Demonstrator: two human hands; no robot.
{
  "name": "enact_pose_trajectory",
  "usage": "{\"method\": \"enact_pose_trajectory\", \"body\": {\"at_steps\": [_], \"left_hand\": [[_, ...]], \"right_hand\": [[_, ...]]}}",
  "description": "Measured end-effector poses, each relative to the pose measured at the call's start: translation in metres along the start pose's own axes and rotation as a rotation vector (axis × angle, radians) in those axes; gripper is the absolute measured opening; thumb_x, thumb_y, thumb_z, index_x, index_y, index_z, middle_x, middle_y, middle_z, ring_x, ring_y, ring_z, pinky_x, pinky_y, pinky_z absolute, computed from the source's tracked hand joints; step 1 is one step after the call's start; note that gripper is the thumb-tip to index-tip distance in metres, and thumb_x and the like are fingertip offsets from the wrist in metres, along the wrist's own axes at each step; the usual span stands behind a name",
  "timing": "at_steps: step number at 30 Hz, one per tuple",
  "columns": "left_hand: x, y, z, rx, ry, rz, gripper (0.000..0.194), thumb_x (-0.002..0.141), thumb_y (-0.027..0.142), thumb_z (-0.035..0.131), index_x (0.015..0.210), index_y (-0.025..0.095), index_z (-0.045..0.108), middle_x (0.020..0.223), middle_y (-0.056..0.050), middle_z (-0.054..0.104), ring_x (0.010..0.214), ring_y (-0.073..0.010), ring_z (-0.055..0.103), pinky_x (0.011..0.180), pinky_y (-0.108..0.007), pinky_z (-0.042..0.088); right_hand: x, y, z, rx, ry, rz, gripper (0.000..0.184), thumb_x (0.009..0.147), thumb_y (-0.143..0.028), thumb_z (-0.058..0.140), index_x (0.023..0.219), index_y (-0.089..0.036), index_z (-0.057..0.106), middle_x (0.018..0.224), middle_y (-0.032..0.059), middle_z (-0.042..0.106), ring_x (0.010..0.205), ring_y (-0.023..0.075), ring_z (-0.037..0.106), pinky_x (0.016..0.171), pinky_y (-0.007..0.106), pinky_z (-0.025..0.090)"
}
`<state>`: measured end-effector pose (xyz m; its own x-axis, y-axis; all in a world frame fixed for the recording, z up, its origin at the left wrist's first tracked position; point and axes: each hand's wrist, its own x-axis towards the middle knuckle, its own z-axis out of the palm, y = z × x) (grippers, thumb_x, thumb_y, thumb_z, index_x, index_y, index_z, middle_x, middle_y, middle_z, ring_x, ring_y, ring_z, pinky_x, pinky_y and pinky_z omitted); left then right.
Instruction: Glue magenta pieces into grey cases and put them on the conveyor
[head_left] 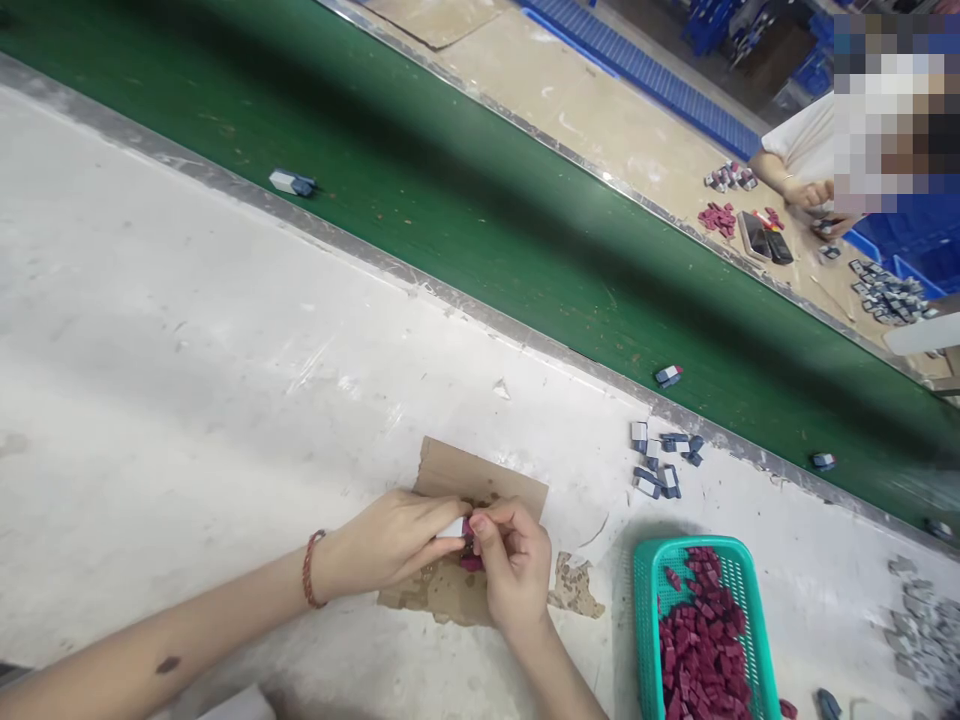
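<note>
My left hand (pixel 386 540) grips a small white-topped plastic part (pixel 451 529) between thumb and fingers. My right hand (pixel 519 568) is closed against the same part, its thumb and index finger pinching a small maroon piece (pixel 468 527) at the end of it. The fingers hide most of where the two meet. Below the fingertips another bit of maroon plastic (pixel 471 564) shows. Both hands are over a stained piece of brown cardboard (pixel 480 465) on the white table (pixel 225 400).
At right stands a green basket (pixel 641 600) of maroon pieces. Several white-and-navy parts (pixel 646 484) lie near the conveyor edge. Grey pieces (pixel 926 625) are heaped far right. A green conveyor belt (pixel 465 220) carries spaced-out parts (pixel 291 182). Across it a person (pixel 806 150) handles similar parts.
</note>
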<state>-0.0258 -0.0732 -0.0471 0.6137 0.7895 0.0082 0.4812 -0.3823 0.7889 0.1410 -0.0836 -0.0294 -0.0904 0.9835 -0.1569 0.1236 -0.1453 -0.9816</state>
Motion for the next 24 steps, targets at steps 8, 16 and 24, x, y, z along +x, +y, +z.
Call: {"method": "enact_pose_trajectory", "body": {"at_steps": [8, 16, 24], "left_hand": [[-0.004, 0.000, -0.001, -0.006, 0.048, 0.037, 0.049, 0.102, 0.048, 0.021, 0.083, 0.019, 0.057, 0.070, -0.005, 0.068, 0.058, -0.0188, 0.062, 0.052, -0.027, 0.040], [-0.009, -0.001, -0.001, -0.100, -0.003, -0.030, 0.037, 0.096, 0.046, 0.039, 0.074, 0.023, 0.058, 0.064, -0.004, 0.066, 0.056, -0.0209, 0.062, 0.051, -0.028, 0.042], [0.009, -0.003, -0.015, -0.101, 0.152, 0.028, 0.027, 0.092, 0.041, 0.053, 0.114, 0.030, 0.065, 0.104, -0.005, 0.071, 0.087, -0.0275, 0.066, 0.074, -0.032, 0.048]], "right_hand": [[-0.002, -0.005, -0.010, -0.384, -0.100, -0.267, 0.038, 0.100, -0.042, 0.037, 0.075, -0.021, 0.057, 0.061, 0.0002, 0.061, 0.053, 0.0131, 0.054, 0.051, 0.024, 0.042], [-0.005, -0.009, -0.011, -0.763, -0.194, -0.436, 0.056, 0.104, -0.037, 0.010, 0.069, -0.022, 0.051, 0.056, -0.0003, 0.054, 0.050, 0.0143, 0.050, 0.052, 0.026, 0.038], [-0.030, -0.038, -0.075, -0.680, 0.042, -0.384, 0.045, 0.104, -0.033, 0.028, 0.071, -0.022, 0.056, 0.063, 0.0010, 0.061, 0.060, 0.0151, 0.058, 0.057, 0.026, 0.043]]}}
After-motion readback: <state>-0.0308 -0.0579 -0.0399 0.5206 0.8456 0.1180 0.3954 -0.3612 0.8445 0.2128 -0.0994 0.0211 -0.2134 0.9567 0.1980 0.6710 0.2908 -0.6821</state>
